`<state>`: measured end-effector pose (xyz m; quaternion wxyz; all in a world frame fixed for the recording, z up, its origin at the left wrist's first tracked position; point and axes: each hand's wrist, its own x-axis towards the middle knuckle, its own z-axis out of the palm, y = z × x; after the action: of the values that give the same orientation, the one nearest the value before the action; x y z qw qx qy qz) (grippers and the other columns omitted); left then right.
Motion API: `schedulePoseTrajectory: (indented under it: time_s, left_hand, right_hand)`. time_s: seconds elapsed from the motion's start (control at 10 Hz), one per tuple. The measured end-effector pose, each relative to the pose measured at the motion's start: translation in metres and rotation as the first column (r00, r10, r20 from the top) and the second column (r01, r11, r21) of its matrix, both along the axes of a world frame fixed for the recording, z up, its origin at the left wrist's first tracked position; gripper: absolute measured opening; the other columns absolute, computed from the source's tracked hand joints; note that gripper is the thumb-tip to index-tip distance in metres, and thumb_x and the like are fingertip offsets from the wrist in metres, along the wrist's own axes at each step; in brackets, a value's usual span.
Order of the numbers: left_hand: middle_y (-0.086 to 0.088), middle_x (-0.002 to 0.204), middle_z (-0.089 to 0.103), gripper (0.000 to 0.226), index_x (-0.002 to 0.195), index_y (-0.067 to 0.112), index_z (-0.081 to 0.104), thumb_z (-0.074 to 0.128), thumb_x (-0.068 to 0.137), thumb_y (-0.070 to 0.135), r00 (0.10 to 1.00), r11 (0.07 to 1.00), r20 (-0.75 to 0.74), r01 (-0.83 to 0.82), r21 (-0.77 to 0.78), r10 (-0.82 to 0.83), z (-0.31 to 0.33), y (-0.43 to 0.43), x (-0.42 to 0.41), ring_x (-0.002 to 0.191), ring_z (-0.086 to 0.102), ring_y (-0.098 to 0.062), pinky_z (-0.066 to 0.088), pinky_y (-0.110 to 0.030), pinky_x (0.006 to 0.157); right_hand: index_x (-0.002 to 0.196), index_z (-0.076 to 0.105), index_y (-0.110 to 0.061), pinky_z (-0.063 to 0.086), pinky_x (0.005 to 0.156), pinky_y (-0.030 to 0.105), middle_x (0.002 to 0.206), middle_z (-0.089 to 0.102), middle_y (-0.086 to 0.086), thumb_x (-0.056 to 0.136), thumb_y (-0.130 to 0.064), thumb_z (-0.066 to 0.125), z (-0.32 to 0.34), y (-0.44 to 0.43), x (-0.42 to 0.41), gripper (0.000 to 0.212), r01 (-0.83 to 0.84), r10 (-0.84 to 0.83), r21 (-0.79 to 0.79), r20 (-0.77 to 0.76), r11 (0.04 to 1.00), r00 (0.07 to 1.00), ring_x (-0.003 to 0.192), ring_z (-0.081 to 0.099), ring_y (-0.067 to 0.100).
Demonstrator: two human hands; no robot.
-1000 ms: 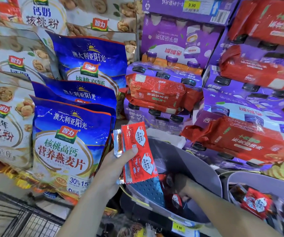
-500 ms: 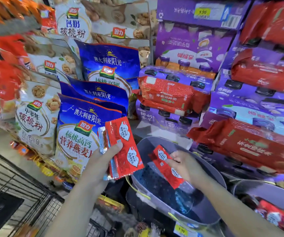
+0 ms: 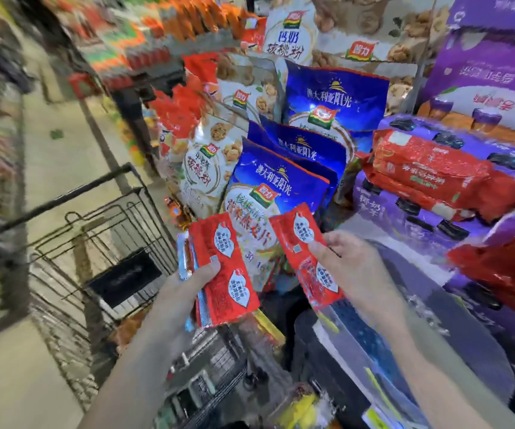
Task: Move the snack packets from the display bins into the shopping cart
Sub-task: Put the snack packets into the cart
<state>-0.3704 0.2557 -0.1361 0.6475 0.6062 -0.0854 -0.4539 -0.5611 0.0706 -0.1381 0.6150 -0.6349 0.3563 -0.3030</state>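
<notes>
At the far left the aisle floor runs away in heavy blur, and on it stands the black wire shopping cart (image 3: 124,278), its open basket low and to the left of both arms, near enough to be the obvious drop point. Next comes the left hand (image 3: 185,292), palm up, fingers curled beneath and the thumb pressed on top of a stack of red snack packets (image 3: 234,292). They are fanned slightly, with silver edges showing at the left, and seem gathered there so that several can go in at once. How many there are I cannot tell through the smear. Behind them stand blue oat-cereal bags (image 3: 281,187), with pale walnut-powder bags (image 3: 206,162) to their left, all shelf stock and not part of the job. Just right of the stack, apart from it, the right hand (image 3: 355,267) pinches a single red packet (image 3: 312,274) between thumb and curled fingers near its middle, the packet tilted toward the left hand. The likely aim is to add it to the pile. Under that wrist sits the grey display bin (image 3: 454,329); its blue perforated floor shows through, so I judge it nearly emptied. Further right, purple drink multipacks (image 3: 405,212) carry red wrapped bundles (image 3: 429,171) on top. None of the held packets is in the cart yet, so the transfer is gathered but not delivered.
</notes>
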Motion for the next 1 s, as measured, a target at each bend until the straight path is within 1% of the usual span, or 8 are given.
schedulePoseTrajectory:
  time_s: [0.1, 0.2, 0.3, 0.4, 0.5, 0.6, 0.8, 1.0]
  left_hand:
    - [-0.020, 0.120, 0.077, 0.050, 0.127, 0.011, 0.070, 0.076, 0.083, 0.032, 0.993, 0.994, 0.043, -0.107, 0.027, 0.106, -0.004, 0.039, 0.020, 0.105, 0.077, -0.039, 0.067, -0.049, 0.080]
    - [-0.028, 0.138, 0.066, 0.051, 0.139, 0.000, 0.061, 0.070, 0.099, 0.031, 0.982, 0.980, 0.090, -0.175, 0.095, 0.166, -0.019, 0.084, 0.051, 0.128, 0.063, -0.046, 0.049, -0.061, 0.111]
    - [-0.028, 0.137, 0.065, 0.055, 0.140, 0.000, 0.060, 0.071, 0.098, 0.034, 0.960, 0.962, 0.148, -0.254, 0.101, 0.238, -0.032, 0.134, 0.080, 0.129, 0.062, -0.047, 0.046, -0.062, 0.114]
    - [-0.026, 0.135, 0.067, 0.053, 0.140, 0.003, 0.061, 0.073, 0.097, 0.033, 0.949, 0.947, 0.081, -0.311, 0.078, 0.305, -0.037, 0.185, 0.104, 0.127, 0.064, -0.047, 0.048, -0.062, 0.112]
    - [-0.018, 0.121, 0.077, 0.047, 0.127, 0.013, 0.071, 0.079, 0.085, 0.034, 0.926, 0.925, 0.034, -0.378, 0.044, 0.377, -0.045, 0.217, 0.122, 0.108, 0.076, -0.039, 0.065, -0.050, 0.084]
    - [-0.014, 0.115, 0.080, 0.045, 0.120, 0.018, 0.074, 0.085, 0.079, 0.032, 0.900, 0.901, -0.030, -0.434, -0.002, 0.434, -0.063, 0.255, 0.144, 0.095, 0.080, -0.031, 0.066, -0.039, 0.066]
    - [-0.014, 0.117, 0.079, 0.060, 0.128, 0.019, 0.071, 0.088, 0.073, 0.037, 0.902, 0.909, -0.113, -0.413, 0.062, 0.417, -0.105, 0.277, 0.170, 0.100, 0.079, -0.034, 0.066, -0.041, 0.069]
    - [-0.012, 0.115, 0.080, 0.061, 0.126, 0.019, 0.072, 0.089, 0.069, 0.037, 0.885, 0.901, -0.183, -0.404, 0.157, 0.429, -0.156, 0.247, 0.182, 0.102, 0.079, -0.032, 0.067, -0.041, 0.075]
  right_hand:
    - [0.102, 0.070, -0.007, 0.057, 0.090, 0.044, 0.099, 0.078, 0.011, 0.094, -0.020, 0.074, 0.001, 0.023, 0.032, 0.015, -0.067, 0.067, 0.004, 0.001, 0.998, 0.998, 0.095, 0.074, 0.027]
    - [0.101, 0.070, -0.005, 0.058, 0.087, 0.040, 0.097, 0.078, 0.009, 0.094, -0.016, 0.075, -0.001, 0.048, 0.065, 0.014, -0.124, 0.124, -0.020, -0.006, 0.992, 0.992, 0.094, 0.074, 0.023]
    - [0.086, 0.071, -0.020, 0.047, 0.069, 0.010, 0.078, 0.075, -0.017, 0.094, -0.017, 0.074, -0.006, 0.078, 0.099, 0.009, -0.201, 0.200, -0.062, -0.028, 0.978, 0.979, 0.072, 0.067, -0.005]
    - [0.082, 0.073, -0.031, 0.048, 0.068, 0.009, 0.075, 0.074, -0.019, 0.094, -0.024, 0.075, -0.009, 0.115, 0.134, 0.015, -0.261, 0.257, -0.070, -0.061, 0.963, 0.965, 0.071, 0.067, -0.007]
    - [0.088, 0.072, -0.027, 0.057, 0.087, 0.037, 0.089, 0.079, -0.003, 0.093, -0.033, 0.075, -0.019, 0.152, 0.165, 0.008, -0.312, 0.308, -0.040, -0.091, 0.949, 0.947, 0.088, 0.075, 0.015]
    - [0.088, 0.072, -0.029, 0.057, 0.090, 0.045, 0.094, 0.078, 0.001, 0.094, -0.037, 0.074, -0.035, 0.183, 0.193, 0.011, -0.372, 0.366, -0.017, -0.150, 0.928, 0.919, 0.092, 0.074, 0.021]
    - [0.092, 0.069, -0.022, 0.055, 0.083, 0.034, 0.090, 0.077, -0.001, 0.095, -0.034, 0.073, -0.082, 0.218, 0.235, 0.013, -0.374, 0.377, 0.061, -0.252, 0.926, 0.892, 0.088, 0.072, 0.014]
    - [0.092, 0.069, -0.021, 0.057, 0.085, 0.042, 0.091, 0.078, 0.004, 0.095, -0.031, 0.074, -0.138, 0.210, 0.269, 0.012, -0.371, 0.394, 0.130, -0.300, 0.919, 0.869, 0.091, 0.073, 0.021]
